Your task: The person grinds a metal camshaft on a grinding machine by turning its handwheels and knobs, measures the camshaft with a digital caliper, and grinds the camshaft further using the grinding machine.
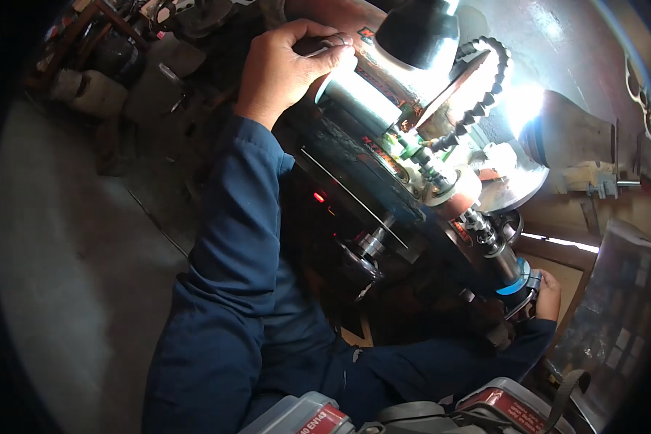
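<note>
My left hand (273, 76) is raised at the upper left end of the machine. Its thumb and fingers are closed around a small dark part I cannot make out, just above a bright metal cylinder (361, 98). At the lower right, my right hand (548, 295) curls round the dark end of the machine's tailstock (505, 269), beside a blue ring (515, 287). What its fingers grip is mostly hidden. Between the hands, a workpiece (417, 153) with greenish and shiny sections lies in line with the spindle, near a large wheel guard (441, 90).
A black lamp (418, 32) shines on the workpiece. A segmented coolant hose (477, 108) arches beside it. Below the machine bed stands a handwheel (361, 264). Respirator filters (314, 416) show at the bottom edge. Cluttered metal parts (115, 65) lie at the upper left.
</note>
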